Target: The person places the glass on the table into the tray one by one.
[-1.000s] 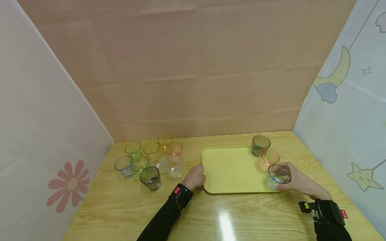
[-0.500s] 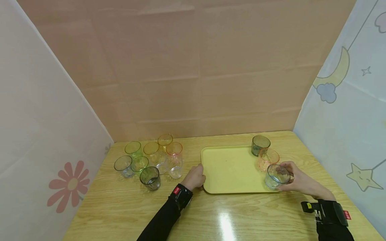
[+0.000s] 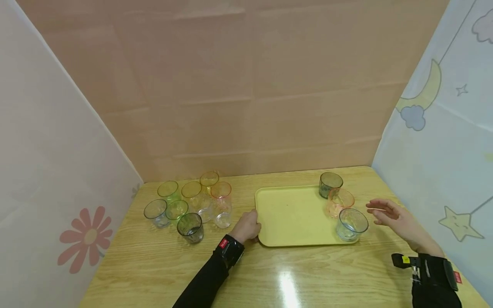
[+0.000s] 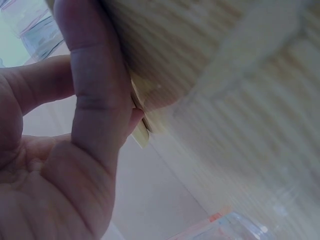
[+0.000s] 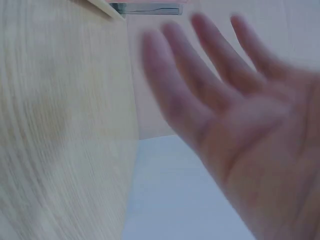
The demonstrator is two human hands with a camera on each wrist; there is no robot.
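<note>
A yellow tray (image 3: 292, 218) lies on the wooden table, and my left hand (image 3: 247, 226) grips its left edge with curled fingers. In the left wrist view, the thumb and a fingertip meet at the tray rim (image 4: 143, 137). A bluish clear glass (image 3: 348, 233) stands upright at the tray's front right corner. Behind it are an orange-rimmed glass (image 3: 336, 209) and a dark grey glass (image 3: 327, 189), lined up along the right side. My right hand (image 3: 400, 224), holding nothing, hovers to the right of the bluish glass with its fingers loosely extended.
Left of the tray several glasses stand close together: a grey one (image 3: 194, 235), a pink-rimmed tall one (image 3: 222, 209), a bluish one (image 3: 159, 219), plus green- and amber-rimmed ones. A brown paper backdrop (image 3: 246, 107) rises behind the table (image 3: 316, 273), with white sheets at both sides.
My right hand has let go of the bluish glass and drawn away to the right, leaving it on the tray. The left hand has stayed at the tray's edge.
</note>
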